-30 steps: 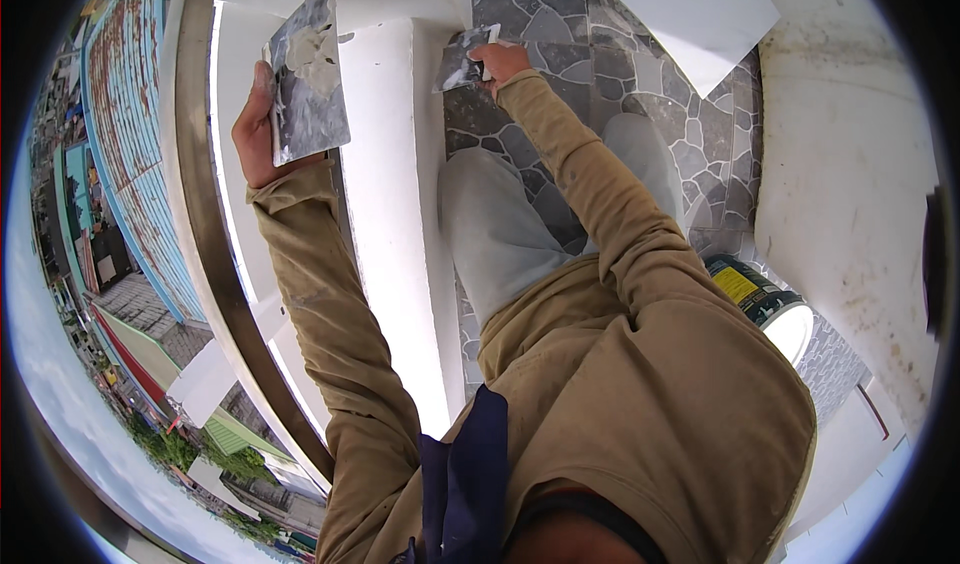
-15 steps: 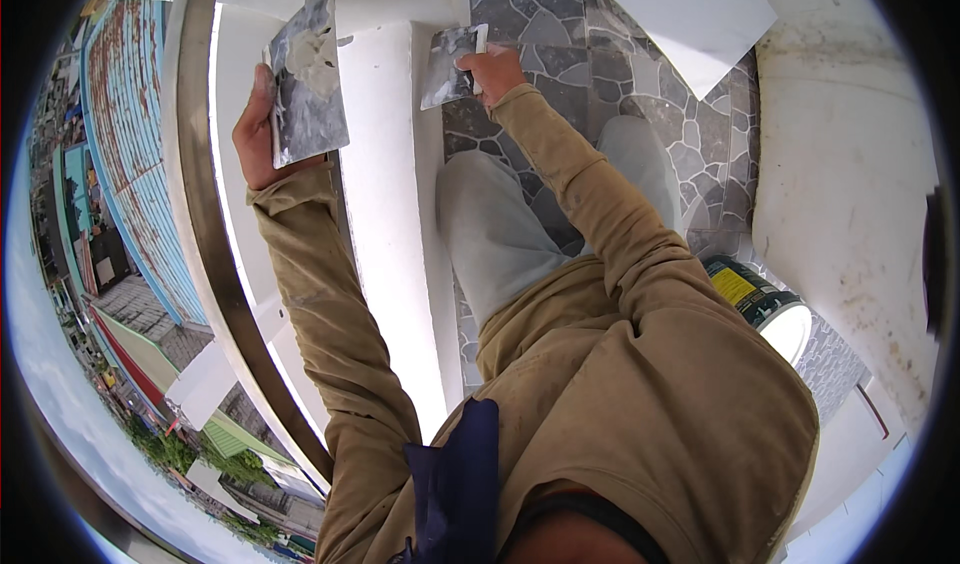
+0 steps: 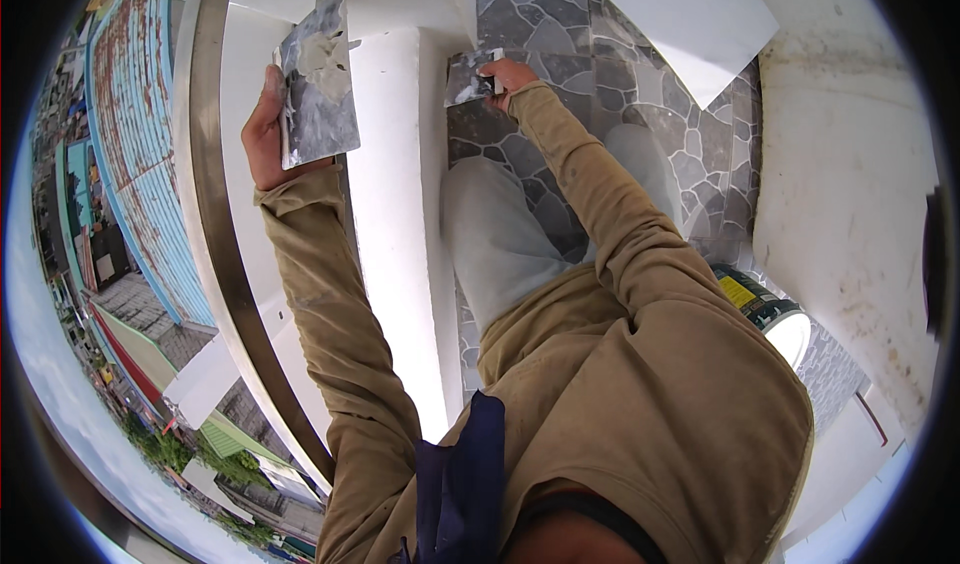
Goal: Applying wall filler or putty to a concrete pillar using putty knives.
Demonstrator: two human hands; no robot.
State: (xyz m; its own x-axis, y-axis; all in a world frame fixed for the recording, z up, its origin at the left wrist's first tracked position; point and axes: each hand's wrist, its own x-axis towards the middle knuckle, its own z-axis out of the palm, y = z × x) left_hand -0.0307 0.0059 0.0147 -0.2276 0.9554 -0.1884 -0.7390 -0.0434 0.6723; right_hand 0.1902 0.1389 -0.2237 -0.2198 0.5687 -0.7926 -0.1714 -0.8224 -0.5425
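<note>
My left hand (image 3: 263,136) is closed around the edge of a flat, smeared metal putty plate (image 3: 322,124), held tilted over the white ledge. A lump of off-white putty (image 3: 325,62) sits on the plate's far part. To the right of it, my right hand (image 3: 514,76) grips a wide-bladed putty knife (image 3: 466,72) by its pale back edge. The blade points left, beside the white ledge (image 3: 390,204), and carries a white smear of putty. Whether the blade touches the ledge I cannot tell. Blade and plate are apart.
A metal rail (image 3: 207,164) runs along the left, with rooftops far below beyond it. Stone-patterned tiles (image 3: 530,24) cover the floor. A white sheet (image 3: 690,24) lies at the far right. Behind my right arm stands a dark bucket (image 3: 752,299) with a pale lid, near a stained white wall (image 3: 850,184).
My right hand has shifted right and a little nearer, and the knife's blade has turned to a flatter angle. The left hand and plate have drifted slightly right.
</note>
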